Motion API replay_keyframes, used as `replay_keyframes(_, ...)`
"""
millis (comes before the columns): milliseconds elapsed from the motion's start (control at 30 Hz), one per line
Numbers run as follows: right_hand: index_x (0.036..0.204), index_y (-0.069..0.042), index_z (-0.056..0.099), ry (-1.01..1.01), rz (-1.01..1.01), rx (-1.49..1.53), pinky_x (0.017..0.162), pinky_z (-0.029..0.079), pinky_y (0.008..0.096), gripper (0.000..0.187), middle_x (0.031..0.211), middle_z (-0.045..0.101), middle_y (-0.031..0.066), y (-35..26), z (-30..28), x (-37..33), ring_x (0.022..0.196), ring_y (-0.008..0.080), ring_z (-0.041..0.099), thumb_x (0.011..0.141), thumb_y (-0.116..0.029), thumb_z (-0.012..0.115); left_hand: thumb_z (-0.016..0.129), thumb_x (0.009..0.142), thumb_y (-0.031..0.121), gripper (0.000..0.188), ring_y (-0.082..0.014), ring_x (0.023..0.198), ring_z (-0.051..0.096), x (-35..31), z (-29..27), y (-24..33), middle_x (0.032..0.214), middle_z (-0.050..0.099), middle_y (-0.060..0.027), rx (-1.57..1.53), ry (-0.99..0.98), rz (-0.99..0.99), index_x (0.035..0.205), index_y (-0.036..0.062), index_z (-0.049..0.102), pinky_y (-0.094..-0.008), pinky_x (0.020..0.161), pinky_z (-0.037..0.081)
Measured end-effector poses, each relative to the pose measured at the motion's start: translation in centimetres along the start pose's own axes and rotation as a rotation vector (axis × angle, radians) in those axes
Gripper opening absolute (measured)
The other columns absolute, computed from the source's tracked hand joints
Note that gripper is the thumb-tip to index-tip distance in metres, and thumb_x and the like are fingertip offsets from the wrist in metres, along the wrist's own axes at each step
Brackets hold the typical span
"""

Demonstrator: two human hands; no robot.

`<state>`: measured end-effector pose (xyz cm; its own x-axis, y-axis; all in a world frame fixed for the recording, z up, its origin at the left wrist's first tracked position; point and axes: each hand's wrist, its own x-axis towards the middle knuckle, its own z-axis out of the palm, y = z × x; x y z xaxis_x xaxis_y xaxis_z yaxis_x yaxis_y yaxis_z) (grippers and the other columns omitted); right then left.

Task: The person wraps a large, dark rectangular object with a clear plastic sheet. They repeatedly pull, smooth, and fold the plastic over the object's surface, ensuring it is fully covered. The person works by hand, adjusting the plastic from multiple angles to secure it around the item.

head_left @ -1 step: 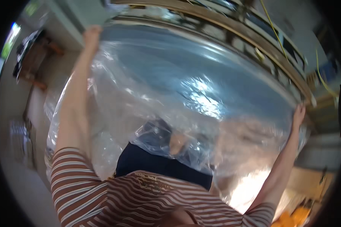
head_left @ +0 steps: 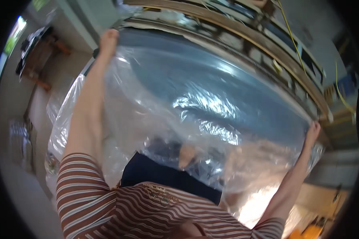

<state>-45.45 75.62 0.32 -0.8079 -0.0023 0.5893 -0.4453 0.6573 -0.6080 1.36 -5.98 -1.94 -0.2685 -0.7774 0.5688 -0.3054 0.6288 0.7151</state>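
A large sheet of clear plastic film (head_left: 135, 115) stretches between my raised arms and hangs down in front of me. At its far left corner, my left hand (head_left: 109, 40) is closed, with the film's edge in its fingers. The opposite far corner is pinched in my right hand (head_left: 313, 130), lower and to the right. Toward the far edge the film looks blue-grey and smooth (head_left: 163, 59), with bright glare in the middle; whether a separate surface lies behind it I cannot tell. Nearer me it is wrinkled, and my dark trousers and a foot show through it.
Just beyond the film's far edge runs a long wooden rail (head_left: 235, 30) on a frame. A yellow cord (head_left: 293, 40) hangs at the far right. A brown wooden piece of furniture (head_left: 40, 65) stands at the left, and an orange object (head_left: 313, 231) lies lower right.
My left hand has shifted a little to the right, and my right hand slightly down. The film has billowed, and its glare has spread into two patches. Both hands keep their hold.
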Motion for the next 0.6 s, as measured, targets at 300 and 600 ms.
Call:
replay_keyframes(300, 0.099, 0.001, 0.058, -0.108, -0.029, 0.012, 0.081, 0.043, 0.0273, 0.024, 0.091, 0.060, 0.0062, 9.1, 4.4, 4.8, 0.085, 0.0152, 0.054, 0.089, -0.020, 0.060, 0.066, 0.078, 0.030, 0.028, -0.0126, 0.074, 0.061, 3.7, 6.1, 0.7, 0.075, 0.067, -0.0043, -0.118, -0.008, -0.084, 0.092, 0.0054, 0.070, -0.0273, 0.070, 0.046)
replay_keyframes(600, 0.090, 0.004, 0.056, -0.010, -0.013, -0.132, 0.075, 0.043, 0.0292, 0.030, 0.085, 0.056, 0.0085, 9.3, 3.0, 6.3, 0.078, 0.0178, 0.049, 0.084, -0.024, 0.065, 0.072, 0.070, 0.032, 0.026, -0.0153, 0.067, 0.060, 4.8, 9.5, 3.8, 0.071, 0.066, -0.0045, 0.043, 0.035, -0.209, 0.076, 0.0067, 0.068, -0.0294, 0.065, 0.046)
